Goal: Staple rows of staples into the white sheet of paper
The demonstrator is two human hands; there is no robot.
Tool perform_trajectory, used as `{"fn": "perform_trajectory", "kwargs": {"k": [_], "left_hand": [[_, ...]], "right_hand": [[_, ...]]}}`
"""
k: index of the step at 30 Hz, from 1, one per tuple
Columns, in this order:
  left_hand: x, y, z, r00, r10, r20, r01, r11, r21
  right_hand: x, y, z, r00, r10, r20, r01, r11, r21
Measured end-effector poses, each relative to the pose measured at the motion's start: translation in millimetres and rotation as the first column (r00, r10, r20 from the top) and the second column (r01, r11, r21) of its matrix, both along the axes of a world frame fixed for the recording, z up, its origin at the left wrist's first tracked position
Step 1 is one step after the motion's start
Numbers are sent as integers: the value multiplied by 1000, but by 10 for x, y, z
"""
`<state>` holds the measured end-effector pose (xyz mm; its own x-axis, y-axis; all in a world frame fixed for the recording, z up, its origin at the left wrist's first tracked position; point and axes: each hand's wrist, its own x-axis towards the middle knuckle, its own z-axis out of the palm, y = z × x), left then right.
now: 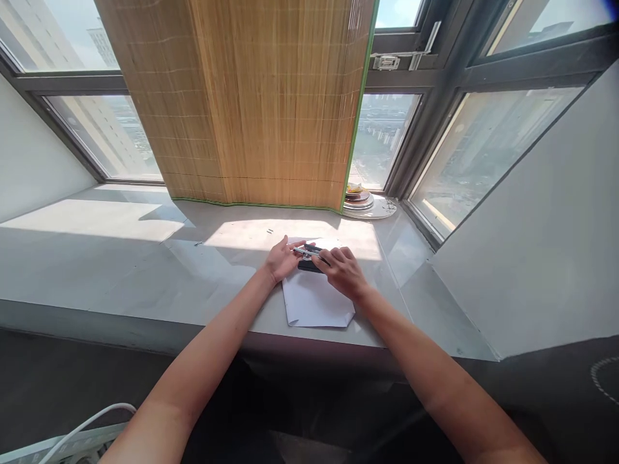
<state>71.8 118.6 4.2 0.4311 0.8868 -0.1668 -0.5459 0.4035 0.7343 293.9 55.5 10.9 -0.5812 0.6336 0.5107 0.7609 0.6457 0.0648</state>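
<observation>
A stapler with a black body and bright metal parts is between my hands, its parts spread apart. My left hand holds it at the left end, fingers reaching along the metal part. From the right, my right hand grips the stapler with bent fingers, which hide part of it. White paper with folded lower corners lies beneath, on the pale windowsill. Two tiny dark strips, perhaps staples, lie beyond my left hand.
A bamboo blind with green edging hangs down to the back of the sill. Stacked plates stand at the back right by the window. A white wall slopes in on the right. A white basket-like thing with a cable is at lower left.
</observation>
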Motion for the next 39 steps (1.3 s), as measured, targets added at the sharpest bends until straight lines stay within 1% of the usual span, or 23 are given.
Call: {"fn": "perform_trajectory", "kwargs": {"k": [3,5,6,8,9,10,11,12,13,15,16,18,20,21,22,23,25,27,28,30,33,36,39], "left_hand": [[14,24,-43,999,40,-31,-41,999,-11],[14,31,-44,995,97,-32,-98,995,-20],[9,35,-36,992,125,-24,-126,991,-34],[-11,47,-8,981,194,-1,-194,979,-62],[-23,55,9,971,241,10,-239,969,-63],[-34,64,25,956,291,20,-290,956,-50],[-43,73,40,939,342,28,-341,940,-25],[-48,81,51,921,388,30,-388,922,9],[-49,85,58,907,421,29,-422,905,50],[-38,80,63,897,442,24,-440,885,150],[-29,71,62,899,437,23,-432,878,208],[-6,37,62,913,408,22,-391,857,337],[14,-8,67,930,369,3,-329,827,456],[22,-32,73,938,347,-18,-291,812,506],[28,-54,80,944,326,-47,-249,799,547],[32,-73,89,947,311,-82,-208,786,582],[36,-101,109,939,306,-158,-140,759,636],[36,-112,128,919,328,-221,-98,731,676],[36,-112,135,908,342,-242,-84,714,695],[37,-107,142,894,360,-265,-59,682,729],[38,-96,135,888,373,-269,-45,653,756],[34,-79,114,878,404,-256,-65,631,773],[26,-49,95,850,467,-244,-95,590,802]], "right_hand": [[-8,-4,16,999,-45,-24,46,998,36],[9,10,23,988,-89,-127,95,995,43],[23,22,27,971,-106,-216,116,993,33],[57,51,39,897,-110,-428,103,994,-41],[75,64,49,848,-98,-522,54,994,-98],[90,73,60,802,-78,-592,-20,987,-158],[101,77,73,771,-52,-634,-110,971,-213],[108,74,86,759,-19,-651,-201,944,-261],[108,65,98,761,21,-648,-282,911,-302],[91,34,114,784,109,-611,-404,837,-369],[76,17,117,796,149,-586,-445,802,-399],[47,-7,115,816,204,-541,-488,745,-455],[29,-6,106,827,224,-516,-503,705,-499],[26,5,100,829,229,-511,-507,694,-511],[26,20,95,824,223,-521,-510,694,-509],[29,38,91,811,206,-548,-510,707,-490],[37,74,87,758,145,-636,-494,764,-415],[41,97,89,680,97,-727,-479,809,-340],[41,102,91,650,93,-754,-486,814,-318],[36,102,97,620,118,-776,-519,803,-293],[23,94,100,623,152,-767,-548,785,-290],[9,96,89,631,157,-759,-545,787,-290],[-1,102,76,635,159,-756,-533,799,-280]]}}
